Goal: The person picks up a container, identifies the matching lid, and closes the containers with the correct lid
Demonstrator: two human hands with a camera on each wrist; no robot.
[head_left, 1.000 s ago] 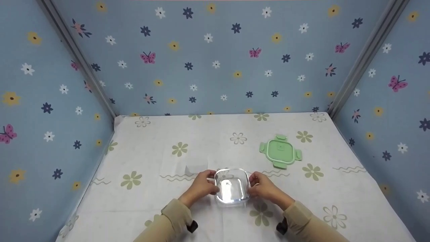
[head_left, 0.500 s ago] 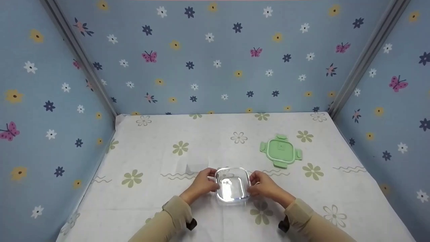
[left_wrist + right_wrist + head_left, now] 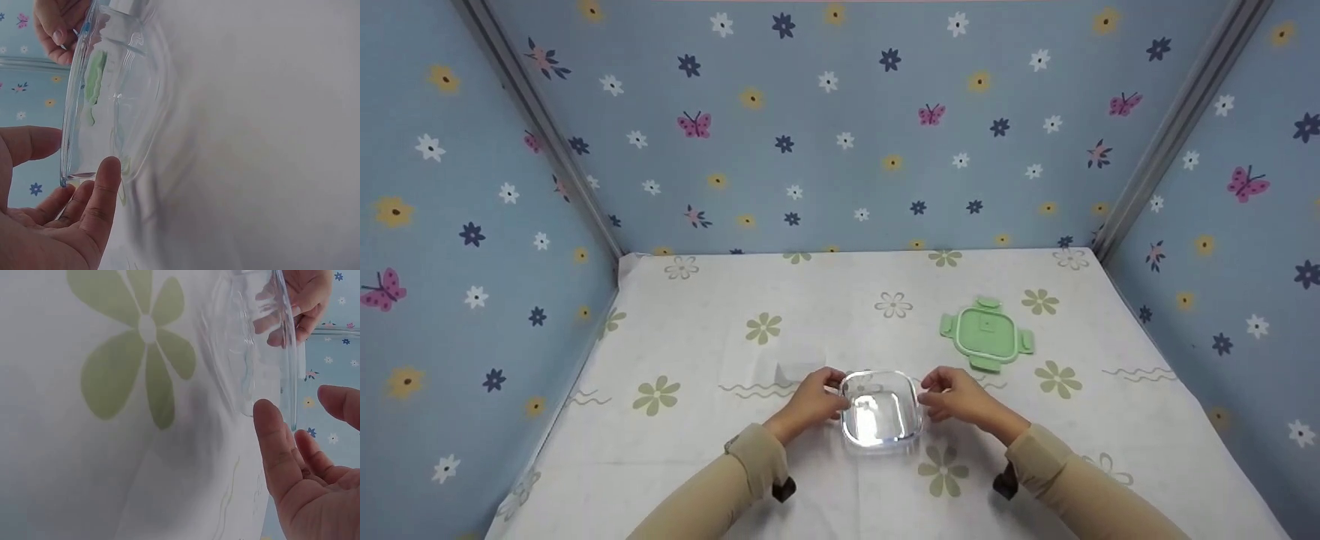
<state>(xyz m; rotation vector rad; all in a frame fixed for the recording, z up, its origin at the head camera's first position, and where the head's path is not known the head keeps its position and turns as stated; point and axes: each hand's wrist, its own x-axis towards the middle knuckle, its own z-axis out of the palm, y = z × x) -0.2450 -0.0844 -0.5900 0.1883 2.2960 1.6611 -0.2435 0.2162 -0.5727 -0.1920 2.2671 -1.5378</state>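
A clear, square glass food container (image 3: 881, 412) stands upright on the tablecloth, between the hands. The left hand (image 3: 812, 403) holds its left side; in the left wrist view the thumb meets the rim and the other fingers (image 3: 104, 191) lie along the outer wall. On the opposite side the right hand (image 3: 960, 397) stands at the rim, thumb raised off the glass and fingers spread in the right wrist view. Whether a right fingertip (image 3: 267, 413) still touches the wall, I cannot tell. A green lid (image 3: 987, 334) with flaps at its sides lies flat, beyond the right hand.
A small whitish, see-through boxy thing (image 3: 801, 367) sits just beyond the left hand; its kind is unclear. White flowered cloth covers the table (image 3: 682, 322). Blue patterned walls (image 3: 840, 135) rise at the back and on both sides.
The right hand has come off the container's rim and shifted slightly right and away. The left hand stays at its side. Container and lid keep their places.
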